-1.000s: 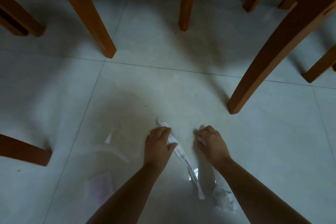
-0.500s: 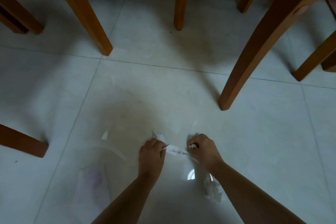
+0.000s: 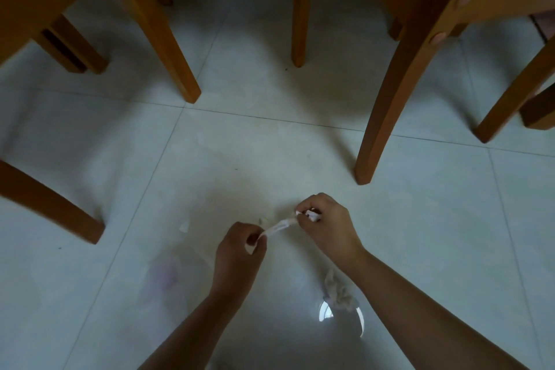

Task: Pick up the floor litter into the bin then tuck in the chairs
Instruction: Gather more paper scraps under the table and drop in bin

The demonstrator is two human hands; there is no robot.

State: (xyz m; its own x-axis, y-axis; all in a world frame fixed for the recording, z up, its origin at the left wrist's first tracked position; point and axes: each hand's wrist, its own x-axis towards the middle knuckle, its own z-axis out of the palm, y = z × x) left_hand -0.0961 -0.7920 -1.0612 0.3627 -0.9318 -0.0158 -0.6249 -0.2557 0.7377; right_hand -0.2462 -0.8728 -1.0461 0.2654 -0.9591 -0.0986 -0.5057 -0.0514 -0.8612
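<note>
A thin white paper strip [image 3: 280, 225] stretches between my two hands just above the pale tiled floor. My left hand [image 3: 240, 252] pinches its lower left end. My right hand [image 3: 326, 224] pinches the upper right end and also holds a small bunched scrap [image 3: 312, 215]. A crumpled tissue [image 3: 338, 294] lies on the floor under my right forearm. A small white scrap [image 3: 184, 227] lies left of my hands. No bin is in view.
Orange wooden chair legs stand around: one [image 3: 168, 39] at upper left, a thin one [image 3: 298, 9] at centre top, a thick one [image 3: 387, 105] right of centre, another [image 3: 51, 204] at the left edge. A faint pinkish patch [image 3: 168, 276] shows on the floor.
The paper strip has come up off the floor and is now pulled taut between both hands. My view has risen, showing more of the chairs.
</note>
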